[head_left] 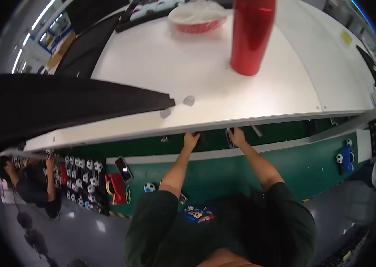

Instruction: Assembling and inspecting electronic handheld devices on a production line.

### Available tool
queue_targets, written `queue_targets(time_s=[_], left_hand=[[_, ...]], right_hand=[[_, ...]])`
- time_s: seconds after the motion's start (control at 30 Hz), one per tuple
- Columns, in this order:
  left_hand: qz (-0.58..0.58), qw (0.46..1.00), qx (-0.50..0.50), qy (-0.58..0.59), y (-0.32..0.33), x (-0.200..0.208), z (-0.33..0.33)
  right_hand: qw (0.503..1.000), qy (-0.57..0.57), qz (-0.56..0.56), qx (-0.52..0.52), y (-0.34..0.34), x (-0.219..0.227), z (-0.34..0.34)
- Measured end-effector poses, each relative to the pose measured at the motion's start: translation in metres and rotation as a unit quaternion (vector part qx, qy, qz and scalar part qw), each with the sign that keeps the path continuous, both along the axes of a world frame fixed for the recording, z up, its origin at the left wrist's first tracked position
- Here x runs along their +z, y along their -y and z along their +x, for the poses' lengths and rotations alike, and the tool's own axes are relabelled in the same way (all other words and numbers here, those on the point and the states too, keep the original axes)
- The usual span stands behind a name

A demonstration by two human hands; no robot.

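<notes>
Nearest the camera, at six o'clock, a dark green shirt (223, 227) fills the lower frame, a bright cartoon patch (199, 214) on it. Both forearms run up toward twelve o'clock. Left hand (191, 140) reaches to the underside edge of the white shelf (161, 62), fingers curled onto a small dark object (202, 139) right at the lip; whether it's truly clamped or only touching, I cannot tell. Right hand (237, 137) sits just beside it toward three o'clock, fingers against a small dark piece (229, 138) under the same lip, grip equally hard to read. Below the hands, a green work surface (294, 167) with a small football (149, 187) at about eight o'clock of the hands, a phone (123, 169) and a red block (116, 188) further that way, then a dark tray of little footballs (83, 180). At nine o'clock another person (34, 182) works there. Up top: a tall red bottle (252, 35) at one o'clock, a red bowl (198, 18) covered in clear film at twelve
</notes>
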State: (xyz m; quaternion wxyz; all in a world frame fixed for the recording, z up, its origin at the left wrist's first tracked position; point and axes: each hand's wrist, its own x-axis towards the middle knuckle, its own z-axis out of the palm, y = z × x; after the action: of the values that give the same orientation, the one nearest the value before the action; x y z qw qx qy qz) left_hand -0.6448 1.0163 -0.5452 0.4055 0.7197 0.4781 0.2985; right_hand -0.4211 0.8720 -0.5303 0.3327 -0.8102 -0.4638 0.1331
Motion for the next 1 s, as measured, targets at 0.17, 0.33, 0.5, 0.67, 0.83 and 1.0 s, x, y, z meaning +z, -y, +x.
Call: queue_targets(time_s=[0.17, 0.33, 0.5, 0.67, 0.83, 1.0], left_hand=[[0.013, 0.999, 0.045, -0.020, 0.049, 0.028, -0.085], [0.093, 0.920, 0.282, -0.255, 0.165, 0.041, -0.208], [-0.173, 0.921, 0.328, -0.118, 0.228, 0.009, -0.224], [-0.214, 0.920, 0.287, -0.159, 0.227, 0.010, -0.221], [-0.191, 0.927, 0.303, -0.112, 0.238, -0.004, -0.234], [-0.050, 0.911, 0.350, -0.213, 0.240, -0.023, -0.237]], right_hand=[[0.989, 0.145, 0.040, 0.004, -0.022, 0.001, -0.020], [0.979, 0.013, 0.152, 0.138, -0.051, 0.056, -0.099], [0.972, -0.117, 0.009, 0.205, -0.122, 0.005, -0.193], [0.994, -0.048, -0.017, 0.093, -0.203, -0.017, -0.233], [0.989, 0.013, -0.090, 0.116, -0.224, -0.034, -0.235], [0.981, -0.005, -0.103, 0.165, -0.205, -0.069, -0.210]])
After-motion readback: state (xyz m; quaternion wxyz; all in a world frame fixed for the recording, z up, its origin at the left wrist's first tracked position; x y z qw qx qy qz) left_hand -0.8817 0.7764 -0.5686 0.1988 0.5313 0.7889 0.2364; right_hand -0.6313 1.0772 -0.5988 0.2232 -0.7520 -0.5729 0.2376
